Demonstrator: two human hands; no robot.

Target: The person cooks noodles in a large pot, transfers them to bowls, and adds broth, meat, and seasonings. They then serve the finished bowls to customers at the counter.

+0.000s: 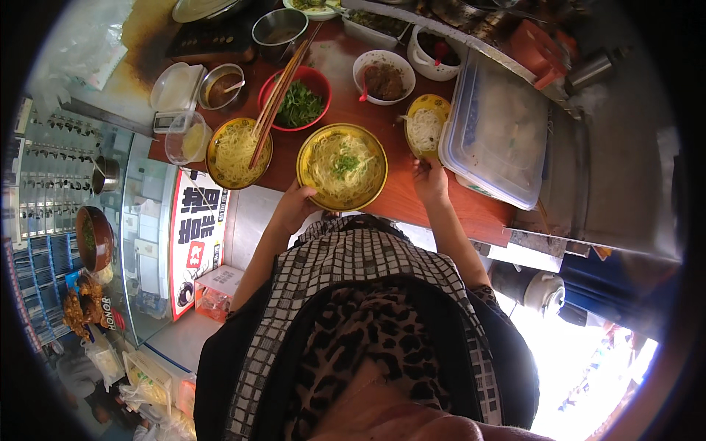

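My left hand (298, 206) grips the near left rim of a yellow patterned bowl (380, 182), its thumb over the edge. Inside lie thin yellow noodles (322, 160) topped with chopped green herbs (347, 162). My right hand (431, 182) has its fingers on the near rim of a smaller-looking yellow bowl (436, 105), which holds white noodles (424, 129). Part of its right side is hidden by a lidded plastic container (496, 116). To the left, another yellow bowl of noodles (240, 154) stands at the table edge with long wooden chopsticks (276, 99) resting across it.
On the brown table (336, 118) are a red bowl of green leaves (322, 85), a white bowl of brown paste (409, 82), a metal sauce bowl (238, 71) and a clear plastic tub (174, 138). A glass counter (143, 220) stands left; a metal ledge (480, 44) runs behind.
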